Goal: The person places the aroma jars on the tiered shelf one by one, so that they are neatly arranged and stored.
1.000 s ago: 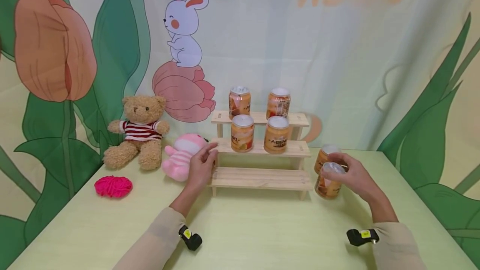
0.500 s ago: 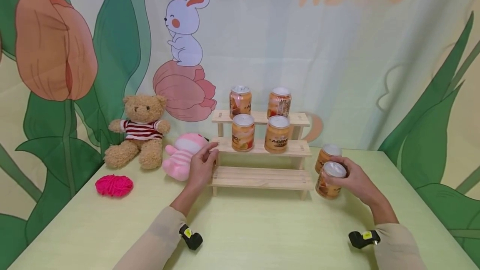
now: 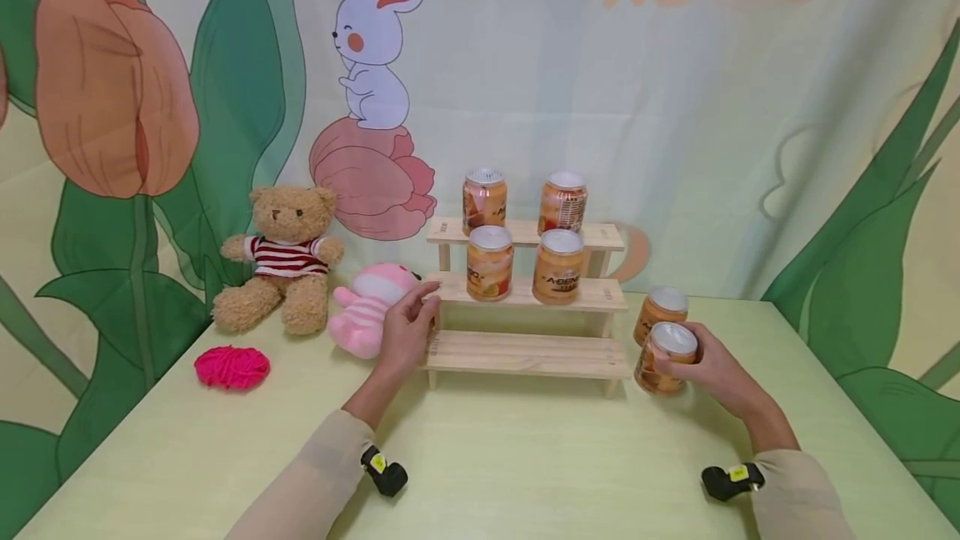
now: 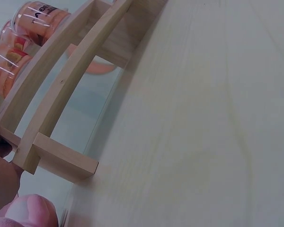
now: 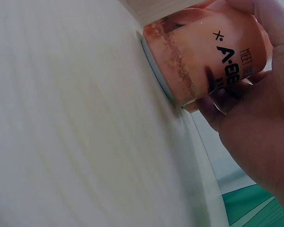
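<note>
In the head view, my right hand [image 3: 716,369] grips an orange can [image 3: 663,365] with a clear lid around its upper part. The right wrist view shows this can [image 5: 208,56] upright, its base at the table surface, the thumb and fingers around its side. Just behind it stands another orange can [image 3: 660,311], partly hidden. My left hand [image 3: 405,332] holds the left end of a three-tier wooden shelf [image 3: 525,354], its fingertips at the middle tier. Two cans [image 3: 490,265] stand on the middle tier. Two more cans [image 3: 562,205] are on the top tier.
A pink plush toy [image 3: 367,315] lies beside my left hand. Farther left sit a teddy bear [image 3: 285,261] in a striped shirt and a bundle of pink yarn [image 3: 232,367]. A printed curtain [image 3: 675,107] hangs behind the table [image 3: 517,465].
My right hand's fingers have settled from over the front can's lid to around its side. The can stays about where it was. The left hand keeps its place; the view shifts slightly.
</note>
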{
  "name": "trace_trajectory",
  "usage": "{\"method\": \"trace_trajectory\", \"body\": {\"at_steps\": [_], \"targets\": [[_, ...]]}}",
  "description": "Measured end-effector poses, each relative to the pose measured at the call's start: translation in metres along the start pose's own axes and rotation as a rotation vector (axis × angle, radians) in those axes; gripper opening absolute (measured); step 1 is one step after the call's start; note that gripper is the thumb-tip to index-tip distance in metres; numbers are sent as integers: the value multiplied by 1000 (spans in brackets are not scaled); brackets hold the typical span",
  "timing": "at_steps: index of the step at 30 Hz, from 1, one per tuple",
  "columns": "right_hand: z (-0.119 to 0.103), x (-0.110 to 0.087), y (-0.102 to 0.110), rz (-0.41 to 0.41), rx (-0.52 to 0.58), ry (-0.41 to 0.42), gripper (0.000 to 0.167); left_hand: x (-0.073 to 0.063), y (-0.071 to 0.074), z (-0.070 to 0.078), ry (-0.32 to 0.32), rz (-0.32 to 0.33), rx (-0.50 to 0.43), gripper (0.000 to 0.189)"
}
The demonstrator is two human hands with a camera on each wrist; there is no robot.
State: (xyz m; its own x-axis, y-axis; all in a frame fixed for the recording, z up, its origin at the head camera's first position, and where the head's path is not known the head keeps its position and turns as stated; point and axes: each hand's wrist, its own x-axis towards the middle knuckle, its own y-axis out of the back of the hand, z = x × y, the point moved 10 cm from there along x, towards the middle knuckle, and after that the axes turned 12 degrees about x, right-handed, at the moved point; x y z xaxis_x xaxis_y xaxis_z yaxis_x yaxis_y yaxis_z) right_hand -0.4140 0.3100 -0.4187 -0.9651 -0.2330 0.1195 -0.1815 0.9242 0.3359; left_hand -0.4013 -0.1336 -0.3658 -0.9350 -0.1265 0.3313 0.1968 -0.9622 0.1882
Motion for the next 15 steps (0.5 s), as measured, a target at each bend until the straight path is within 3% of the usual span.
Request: {"method": "trace_trajectory", "body": {"at_steps": [15], "targets": [[10,-1,2,-10,42,-1,65,0,0,1,-1,4,-4,32]]}}
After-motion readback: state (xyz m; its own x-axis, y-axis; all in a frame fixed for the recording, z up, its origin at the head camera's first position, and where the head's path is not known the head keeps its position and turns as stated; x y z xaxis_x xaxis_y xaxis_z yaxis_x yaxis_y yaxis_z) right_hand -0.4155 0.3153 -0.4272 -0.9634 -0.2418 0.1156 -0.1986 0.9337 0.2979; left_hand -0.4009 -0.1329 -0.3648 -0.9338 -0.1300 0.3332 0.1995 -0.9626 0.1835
